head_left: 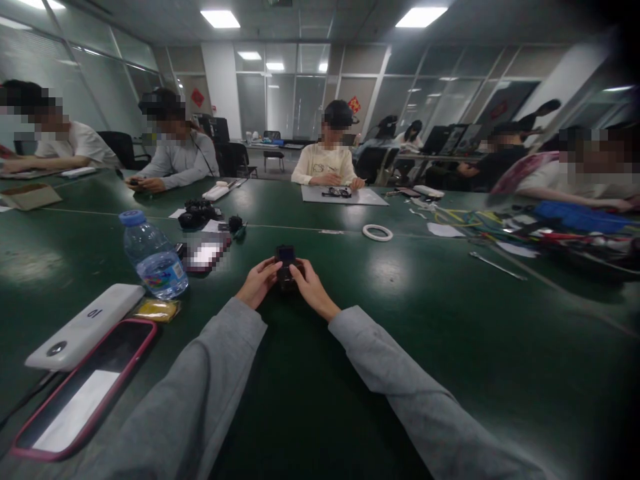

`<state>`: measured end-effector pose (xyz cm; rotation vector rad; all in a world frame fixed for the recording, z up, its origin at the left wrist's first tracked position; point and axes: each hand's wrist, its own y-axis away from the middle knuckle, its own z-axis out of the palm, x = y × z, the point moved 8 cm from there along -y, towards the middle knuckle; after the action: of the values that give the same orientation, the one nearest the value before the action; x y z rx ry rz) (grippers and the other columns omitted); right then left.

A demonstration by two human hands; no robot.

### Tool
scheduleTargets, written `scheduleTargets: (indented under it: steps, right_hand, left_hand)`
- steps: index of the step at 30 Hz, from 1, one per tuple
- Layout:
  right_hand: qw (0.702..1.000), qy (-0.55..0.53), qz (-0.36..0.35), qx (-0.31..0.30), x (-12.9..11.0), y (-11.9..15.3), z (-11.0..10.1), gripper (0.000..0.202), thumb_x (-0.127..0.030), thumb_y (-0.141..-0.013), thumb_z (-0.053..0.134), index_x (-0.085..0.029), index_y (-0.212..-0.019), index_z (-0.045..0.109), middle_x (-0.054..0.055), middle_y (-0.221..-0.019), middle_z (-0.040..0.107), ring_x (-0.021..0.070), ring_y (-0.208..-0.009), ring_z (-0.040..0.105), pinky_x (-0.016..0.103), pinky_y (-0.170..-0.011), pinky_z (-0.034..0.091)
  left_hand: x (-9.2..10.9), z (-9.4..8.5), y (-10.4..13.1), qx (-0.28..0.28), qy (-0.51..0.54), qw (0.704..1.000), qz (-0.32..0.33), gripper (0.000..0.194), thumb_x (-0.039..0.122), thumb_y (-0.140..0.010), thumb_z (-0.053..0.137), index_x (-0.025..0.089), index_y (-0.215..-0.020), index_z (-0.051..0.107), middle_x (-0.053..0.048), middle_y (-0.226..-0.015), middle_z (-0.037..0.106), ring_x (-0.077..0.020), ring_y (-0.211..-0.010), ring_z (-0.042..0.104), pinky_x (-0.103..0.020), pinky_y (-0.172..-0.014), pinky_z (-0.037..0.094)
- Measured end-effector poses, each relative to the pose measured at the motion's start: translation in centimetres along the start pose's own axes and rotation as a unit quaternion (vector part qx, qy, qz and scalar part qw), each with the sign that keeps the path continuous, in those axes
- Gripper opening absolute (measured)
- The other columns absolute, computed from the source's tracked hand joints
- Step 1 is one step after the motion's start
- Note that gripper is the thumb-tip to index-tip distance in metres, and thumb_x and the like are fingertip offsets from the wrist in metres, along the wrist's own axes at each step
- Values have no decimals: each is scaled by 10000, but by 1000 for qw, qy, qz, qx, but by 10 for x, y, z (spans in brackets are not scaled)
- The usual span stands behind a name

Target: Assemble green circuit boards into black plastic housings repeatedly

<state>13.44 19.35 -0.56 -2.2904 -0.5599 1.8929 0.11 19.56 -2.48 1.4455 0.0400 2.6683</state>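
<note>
Both of my hands hold a small black device with a little dark screen, just above or on the green table. My left hand grips its left side, with the thumb on the front. On the right side, my right hand is closed round it, its thumb also on the front face. The screen stands up above my thumbs; the lower part is dark, and I cannot make out its details. Grey sleeves cover both forearms.
Left of my arms are a water bottle, a white power bank, a pink-edged phone and a yellow packet. A white tape ring, a wrench and tangled cables lie to the right. Several people sit round the table.
</note>
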Motion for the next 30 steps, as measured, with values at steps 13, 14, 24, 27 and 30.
scheduleTargets:
  steps: [13, 14, 24, 27, 30]
  right_hand:
    - [995, -99, 19, -20, 10, -4, -1, 539, -453, -821, 610, -178, -1253, 442, 65, -1033, 587, 172, -948, 571, 336, -860, 476]
    - [994, -104, 19, -22, 9, -4, -1, 534, -452, -821, 608, -178, -1249, 443, 65, -1035, 588, 171, -948, 571, 335, -859, 477]
    - [994, -104, 30, -24, 13, -5, -1, 506, -443, -829, 598, -191, -1245, 458, 53, -1011, 592, 170, -949, 570, 339, -865, 475]
    - [993, -110, 34, -27, 12, -5, -1, 508, -450, -828, 600, -193, -1243, 459, 55, -1026, 592, 173, -963, 570, 334, -858, 478]
    - [993, -113, 36, -28, 9, -4, 0, 514, -448, -821, 608, -186, -1238, 461, 54, -1016, 596, 174, -958, 572, 333, -854, 479]
  left_hand:
    - [0, 5, 0, -27, -77, 996, 20, 655, 124, -581, 793, 174, -1174, 519, -75, -991, 651, -182, -919, 621, -381, -912, 445]
    - [0, 5, 0, -25, -80, 996, 21, 654, 131, -582, 794, 172, -1174, 518, -77, -986, 651, -183, -916, 621, -389, -918, 441]
    - [1, 2, -3, -17, -99, 994, 38, 653, 151, -567, 805, 158, -1162, 536, -76, -929, 655, -189, -882, 626, -405, -914, 433]
    - [0, -1, -4, -13, -96, 995, 37, 661, 158, -564, 809, 149, -1167, 538, -73, -910, 653, -184, -868, 626, -392, -907, 436]
    - [0, -1, -4, -13, -89, 995, 38, 666, 153, -565, 806, 150, -1175, 538, -70, -915, 654, -181, -877, 625, -381, -911, 432]
